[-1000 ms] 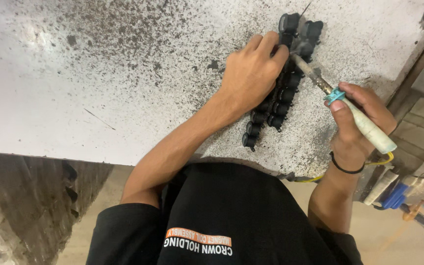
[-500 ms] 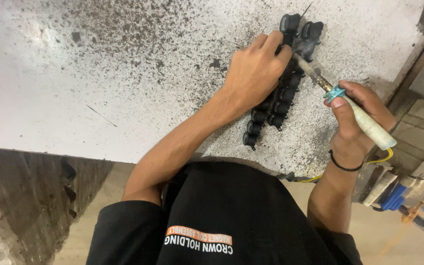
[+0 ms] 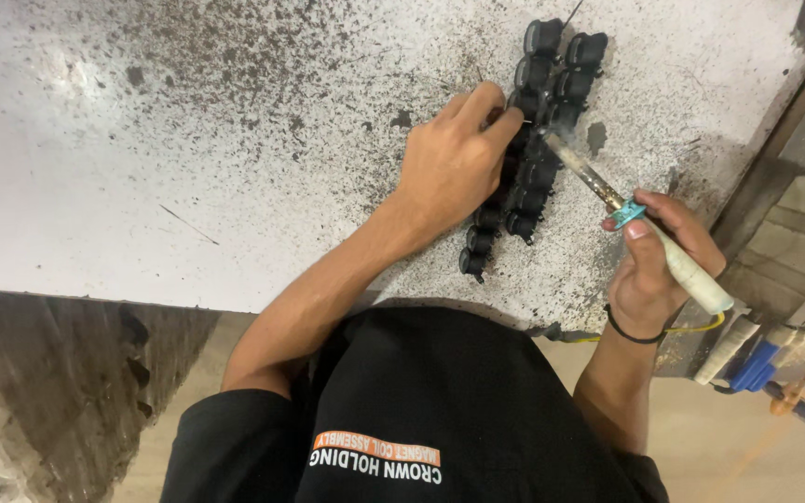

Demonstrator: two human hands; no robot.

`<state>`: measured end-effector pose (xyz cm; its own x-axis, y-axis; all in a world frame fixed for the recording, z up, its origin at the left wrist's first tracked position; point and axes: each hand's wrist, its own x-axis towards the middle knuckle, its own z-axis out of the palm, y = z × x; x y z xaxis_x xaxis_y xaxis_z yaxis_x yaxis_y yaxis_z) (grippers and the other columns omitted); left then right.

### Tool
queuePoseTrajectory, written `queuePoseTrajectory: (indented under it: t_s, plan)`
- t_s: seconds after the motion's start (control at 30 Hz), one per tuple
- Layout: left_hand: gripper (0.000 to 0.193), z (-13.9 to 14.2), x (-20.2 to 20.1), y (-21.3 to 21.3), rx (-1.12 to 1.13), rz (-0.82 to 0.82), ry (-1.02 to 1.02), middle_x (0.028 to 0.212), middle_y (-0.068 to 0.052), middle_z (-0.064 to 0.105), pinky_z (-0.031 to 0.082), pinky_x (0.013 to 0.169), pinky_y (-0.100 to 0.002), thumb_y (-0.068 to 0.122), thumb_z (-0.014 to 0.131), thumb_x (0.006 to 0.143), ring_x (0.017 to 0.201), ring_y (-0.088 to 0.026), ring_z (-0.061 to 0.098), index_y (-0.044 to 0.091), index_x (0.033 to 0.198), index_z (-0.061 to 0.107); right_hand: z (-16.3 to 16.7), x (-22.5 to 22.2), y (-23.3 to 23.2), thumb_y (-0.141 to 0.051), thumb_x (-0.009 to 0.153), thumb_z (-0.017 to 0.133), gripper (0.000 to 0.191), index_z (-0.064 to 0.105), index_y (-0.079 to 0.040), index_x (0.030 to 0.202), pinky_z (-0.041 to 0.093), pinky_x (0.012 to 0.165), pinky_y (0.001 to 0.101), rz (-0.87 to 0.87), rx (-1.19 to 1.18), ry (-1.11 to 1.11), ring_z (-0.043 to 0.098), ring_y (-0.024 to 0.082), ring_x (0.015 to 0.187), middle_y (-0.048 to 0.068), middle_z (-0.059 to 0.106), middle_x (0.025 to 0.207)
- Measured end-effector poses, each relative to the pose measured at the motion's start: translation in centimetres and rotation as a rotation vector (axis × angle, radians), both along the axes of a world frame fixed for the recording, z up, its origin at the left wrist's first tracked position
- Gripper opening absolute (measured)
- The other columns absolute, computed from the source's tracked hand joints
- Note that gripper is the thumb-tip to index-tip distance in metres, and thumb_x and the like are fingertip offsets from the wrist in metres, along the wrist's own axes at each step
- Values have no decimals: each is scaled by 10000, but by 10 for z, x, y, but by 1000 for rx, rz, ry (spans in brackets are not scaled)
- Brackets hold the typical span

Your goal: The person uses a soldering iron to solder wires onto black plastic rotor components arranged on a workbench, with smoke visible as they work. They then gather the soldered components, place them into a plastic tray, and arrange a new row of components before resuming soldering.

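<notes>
The person wears a black short-sleeved shirt (image 3: 440,410) with an orange strip and white lettering printed across the chest. Both forearms are bare below the short sleeves. A thin black band (image 3: 628,331) circles the wrist of the right hand (image 3: 649,270); the left hand (image 3: 449,168) wears nothing.

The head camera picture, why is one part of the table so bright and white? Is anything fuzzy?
Head view: glare washes out the white speckled table at upper left. The left hand casts a soft shadow over the row of black parts. The right hand and its soldering iron look fairly sharp; the bottom-right clutter is blurry.
</notes>
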<state>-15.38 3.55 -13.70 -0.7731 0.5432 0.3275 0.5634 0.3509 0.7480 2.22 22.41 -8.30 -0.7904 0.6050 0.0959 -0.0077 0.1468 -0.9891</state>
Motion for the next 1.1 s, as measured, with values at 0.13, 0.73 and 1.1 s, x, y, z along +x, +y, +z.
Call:
queuePoseTrajectory:
  t_s: [0.13, 0.73, 1.1]
  plan:
    - [239, 0, -1, 4, -3, -15, 38, 1041, -72, 608, 590, 623, -347, 6, 716, 819, 917, -224, 666, 33, 1056, 715, 3, -4, 1, -47, 1013, 731, 284, 673, 120, 1235, 631, 788, 332, 32, 39, -22, 705, 231, 887, 218, 691, 1138]
    - [196, -2, -1, 26, -54, -53, -12, 989, -105, 611, 605, 669, -406, 12, 697, 820, 929, -282, 689, 24, 1016, 697, 52, -32, -7, -35, 1041, 737, 216, 702, 103, 1203, 571, 835, 228, 153, 271, -327, 708, 170, 898, 156, 711, 1033]
    - [208, 18, 15, -23, 3, -44, -125, 1034, -105, 621, 554, 524, -324, -34, 708, 895, 677, -210, 679, 9, 1098, 728, 7, 1, -12, -50, 994, 725, 266, 683, 98, 1210, 638, 752, 341, -8, -19, 23, 702, 232, 862, 223, 689, 1129]
